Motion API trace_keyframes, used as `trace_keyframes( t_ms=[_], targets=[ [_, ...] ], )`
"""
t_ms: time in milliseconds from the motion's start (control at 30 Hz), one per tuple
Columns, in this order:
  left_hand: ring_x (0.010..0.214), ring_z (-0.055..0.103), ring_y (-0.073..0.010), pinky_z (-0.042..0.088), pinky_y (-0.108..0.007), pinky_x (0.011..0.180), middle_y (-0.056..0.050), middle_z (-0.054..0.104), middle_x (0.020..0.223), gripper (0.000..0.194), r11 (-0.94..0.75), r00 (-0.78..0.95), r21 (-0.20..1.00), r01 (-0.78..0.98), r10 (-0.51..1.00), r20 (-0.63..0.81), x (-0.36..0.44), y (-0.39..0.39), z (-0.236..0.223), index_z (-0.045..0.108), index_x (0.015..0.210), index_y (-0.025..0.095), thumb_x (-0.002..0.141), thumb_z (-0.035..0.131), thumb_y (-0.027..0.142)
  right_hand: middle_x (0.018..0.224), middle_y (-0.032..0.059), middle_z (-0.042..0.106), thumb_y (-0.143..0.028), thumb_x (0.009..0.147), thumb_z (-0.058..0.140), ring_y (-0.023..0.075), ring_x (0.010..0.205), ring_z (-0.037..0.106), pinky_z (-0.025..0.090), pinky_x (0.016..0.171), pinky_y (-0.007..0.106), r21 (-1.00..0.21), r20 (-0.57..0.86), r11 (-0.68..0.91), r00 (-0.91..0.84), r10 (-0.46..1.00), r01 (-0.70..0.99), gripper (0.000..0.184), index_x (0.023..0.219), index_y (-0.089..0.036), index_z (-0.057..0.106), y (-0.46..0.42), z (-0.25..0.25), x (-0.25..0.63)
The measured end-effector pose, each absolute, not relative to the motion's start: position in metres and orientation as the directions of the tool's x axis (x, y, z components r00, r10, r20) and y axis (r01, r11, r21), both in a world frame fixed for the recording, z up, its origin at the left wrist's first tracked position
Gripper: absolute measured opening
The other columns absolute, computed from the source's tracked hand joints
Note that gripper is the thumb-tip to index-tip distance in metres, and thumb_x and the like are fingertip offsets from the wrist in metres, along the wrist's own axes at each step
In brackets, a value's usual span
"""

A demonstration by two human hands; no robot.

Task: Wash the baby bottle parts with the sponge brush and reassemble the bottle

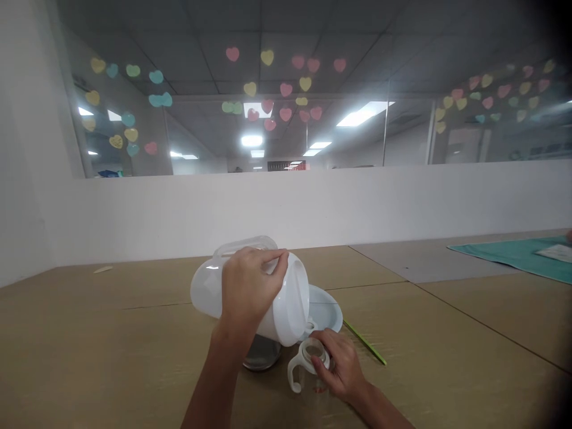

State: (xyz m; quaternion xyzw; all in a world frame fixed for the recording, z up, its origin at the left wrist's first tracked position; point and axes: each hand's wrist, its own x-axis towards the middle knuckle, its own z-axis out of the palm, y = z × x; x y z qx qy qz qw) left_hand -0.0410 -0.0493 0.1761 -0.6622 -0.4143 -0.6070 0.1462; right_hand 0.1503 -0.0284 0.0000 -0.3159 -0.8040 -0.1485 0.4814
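My left hand (248,286) grips a translucent white pitcher (204,290) that is tipped on its side above the table. Its clear handle is uppermost, and its white lid (295,298) faces right, toward a small clear jar. My right hand (342,362) is closed around this jar (308,378), which stands upright with an open round mouth, a white collar and a white handle on its left. The lid's lower edge is just above and left of the jar's mouth. I cannot make out any liquid flowing.
Behind the jar lies a pale blue plate (328,307) with a small white piece at its near edge. A dark round dish (263,356) is partly under the pitcher. A green stick (366,344) lies right; a teal cloth (504,255) is farther right. A low wall (179,208) rises behind.
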Motion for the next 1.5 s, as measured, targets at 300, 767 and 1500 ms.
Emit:
trace_keyframes(
  t_ms=[300, 767, 1500],
  targets=[
    [0.063, 0.061, -0.0199, 0.047, -0.035, 0.065, -0.001, 0.069, 0.067, 0.010, -0.629, -0.067, 0.332, 0.703, 0.407, 0.911, -0.043, -0.050, 0.176, 0.073, 0.074, 0.029, 0.073, 0.063, 0.031, 0.068, 0.0034, 0.060, -0.035, 0.086, 0.040, 0.0159, 0.059, 0.055, 0.040, 0.053, 0.026, -0.047, 0.874, 0.756, -0.340, 0.348, 0.653, 0.020, 0.091, -0.019, 0.052, -0.030, 0.001, 0.150],
    [0.069, 0.062, -0.0158, 0.052, -0.029, 0.065, -0.003, 0.066, 0.073, 0.028, -0.729, -0.689, 0.654, -0.203, 0.581, 0.434, -0.076, -0.002, 0.173, 0.069, 0.079, 0.012, 0.062, 0.073, 0.034, 0.067, 0.0028, 0.059, -0.033, 0.085, 0.041, 0.0150, 0.059, 0.055, 0.040, 0.054, 0.026, -0.039, 0.875, 0.768, -0.350, 0.336, 0.639, 0.018, 0.091, -0.018, 0.051, -0.030, 0.004, 0.150],
    [0.067, 0.058, -0.0114, 0.053, -0.023, 0.062, 0.002, 0.052, 0.070, 0.023, -0.755, -0.877, 0.511, -0.410, 0.481, 0.008, -0.155, 0.054, 0.138, 0.054, 0.080, 0.011, 0.066, 0.068, 0.023, 0.069, 0.0038, 0.061, -0.030, 0.084, 0.044, 0.0150, 0.061, 0.057, 0.044, 0.055, 0.025, -0.046, 0.874, 0.766, -0.346, 0.342, 0.641, 0.017, 0.090, -0.017, 0.053, -0.032, 0.007, 0.149]
  ],
)
